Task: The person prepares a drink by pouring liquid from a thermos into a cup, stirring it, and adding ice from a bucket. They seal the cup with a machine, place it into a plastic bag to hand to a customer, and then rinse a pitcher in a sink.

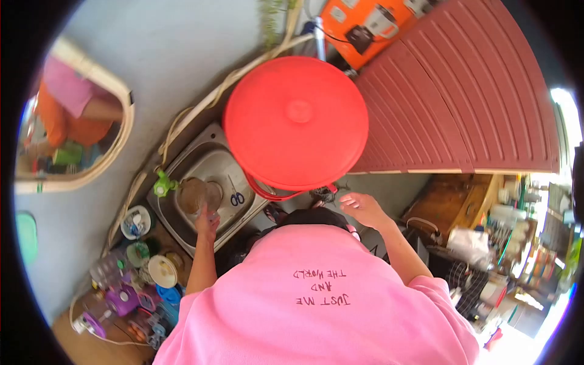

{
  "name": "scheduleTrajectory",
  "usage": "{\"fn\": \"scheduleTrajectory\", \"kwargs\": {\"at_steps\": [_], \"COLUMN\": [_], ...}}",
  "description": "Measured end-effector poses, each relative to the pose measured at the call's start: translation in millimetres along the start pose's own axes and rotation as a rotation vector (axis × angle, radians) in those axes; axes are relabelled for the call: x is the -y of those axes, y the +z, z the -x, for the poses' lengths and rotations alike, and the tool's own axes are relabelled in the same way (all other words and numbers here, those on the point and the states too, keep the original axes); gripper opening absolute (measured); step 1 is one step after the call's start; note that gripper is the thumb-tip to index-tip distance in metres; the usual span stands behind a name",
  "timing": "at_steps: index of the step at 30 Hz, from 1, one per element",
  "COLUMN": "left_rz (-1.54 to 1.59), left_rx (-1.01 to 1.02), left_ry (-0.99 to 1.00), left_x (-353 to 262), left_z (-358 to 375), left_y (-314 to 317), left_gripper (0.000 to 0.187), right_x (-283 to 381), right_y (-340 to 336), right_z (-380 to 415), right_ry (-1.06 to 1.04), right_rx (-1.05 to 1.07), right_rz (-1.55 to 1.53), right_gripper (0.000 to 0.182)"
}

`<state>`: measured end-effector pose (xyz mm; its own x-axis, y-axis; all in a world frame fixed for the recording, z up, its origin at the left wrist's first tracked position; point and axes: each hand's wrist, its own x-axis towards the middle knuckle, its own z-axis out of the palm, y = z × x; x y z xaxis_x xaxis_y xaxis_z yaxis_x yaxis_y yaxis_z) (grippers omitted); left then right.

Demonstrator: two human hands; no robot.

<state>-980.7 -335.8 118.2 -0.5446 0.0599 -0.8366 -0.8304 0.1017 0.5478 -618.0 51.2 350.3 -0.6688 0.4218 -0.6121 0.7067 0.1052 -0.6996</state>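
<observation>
My left hand (207, 222) reaches into the steel sink (228, 159). Its fingers close at the edge of a round brown thing (192, 193) with a translucent patch on its near side; I cannot tell its kind. Right of it in the basin lies a pair of scissors (235, 193) with dark blue handles. My right hand (362, 210) hangs in the air below the big red lidded bucket (297, 125), its fingers loosely bent and apart, with nothing in them. A green tap fitting (162, 184) stands at the sink's left rim.
Left of the sink, a white tub (135, 222), a purple container (122, 298) and several bottles crowd the counter. A framed mirror (125, 125) hangs on the wall. A ribbed maroon panel (453, 91) covers the upper right, near a wooden cabinet (453, 199).
</observation>
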Motion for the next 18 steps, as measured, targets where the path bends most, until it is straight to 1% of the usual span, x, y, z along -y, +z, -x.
{"fn": "scheduleTrajectory", "kwargs": {"at_steps": [1, 2, 3, 4, 5, 6, 8, 9, 11, 12, 14, 15, 17, 18], "left_rz": [-0.034, -0.059, -0.082, -0.070, -0.098, -0.107, -0.123, -0.127, -0.141, -0.132, -0.144, -0.151, -0.152, -0.146], "left_rx": [0.016, 0.026, 0.034, -0.013, 0.005, 0.004, -0.027, -0.065, -0.044, -0.045, -0.033, -0.038, -0.018, -0.017], "left_ry": [0.001, 0.032, 0.064, 0.037, 0.042, 0.055, 0.059, 0.054, 0.064, 0.060, 0.064, 0.048, 0.059, 0.060], "left_x": [-0.8, 5.6, 7.5, -2.6, -5.1, -6.8, -10.7, -11.9, -14.1, -17.0, -21.0, -21.9, -22.6, -23.2], "left_z": [-0.5, -14.2, -22.7, -3.0, -2.6, -5.4, -16.9, -20.6, -16.5, -13.6, -10.5, -10.1, -11.5, -11.1], "left_y": [-4.6, -18.5, -23.4, -13.6, -14.3, -20.8, -24.4, -24.0, -22.2, -21.3, -19.4, -18.9, -18.0, -17.9], "left_gripper": [0.062, 0.061, 0.061, 0.054, 0.054, 0.051, 0.044, 0.040, 0.042, 0.043, 0.044, 0.045, 0.046, 0.046], "right_x": [-20.2, -40.9, -72.6, -110.3, -141.7, -166.5, -208.5, -224.4, -249.9, -261.6, -285.1, -295.4, -312.9, -319.3], "right_y": [-2.1, -4.1, -4.6, -2.4, 1.1, 5.2, 10.3, 11.2, 12.8, 12.3, 9.5, 7.7, 3.2, -0.9], "right_z": [8.8, 17.1, 20.8, 24.2, 25.3, 26.2, 31.8, 34.9, 36.4, 36.2, 36.2, 34.7, 35.5, 36.4], "right_ry": [0.063, 0.083, 0.096, 0.101, 0.110, 0.133, 0.332, 0.344, 0.360, 0.355, 0.361, 0.357, 0.610, 0.632], "right_rx": [-0.085, -0.116, -0.130, -0.107, -0.082, -0.107, 0.027, 0.002, 0.079, 0.057, 0.028, 0.010, -0.080, -0.112], "right_rz": [0.181, 0.298, 0.273, 0.493, 0.714, 0.690, 0.543, 0.522, 0.333, 0.320, 0.142, 0.134, -0.134, -0.167], "right_gripper": [0.036, 0.039, 0.039, 0.043, 0.046, 0.046, 0.046, 0.046, 0.045, 0.045, 0.043, 0.043, 0.038, 0.032]}}
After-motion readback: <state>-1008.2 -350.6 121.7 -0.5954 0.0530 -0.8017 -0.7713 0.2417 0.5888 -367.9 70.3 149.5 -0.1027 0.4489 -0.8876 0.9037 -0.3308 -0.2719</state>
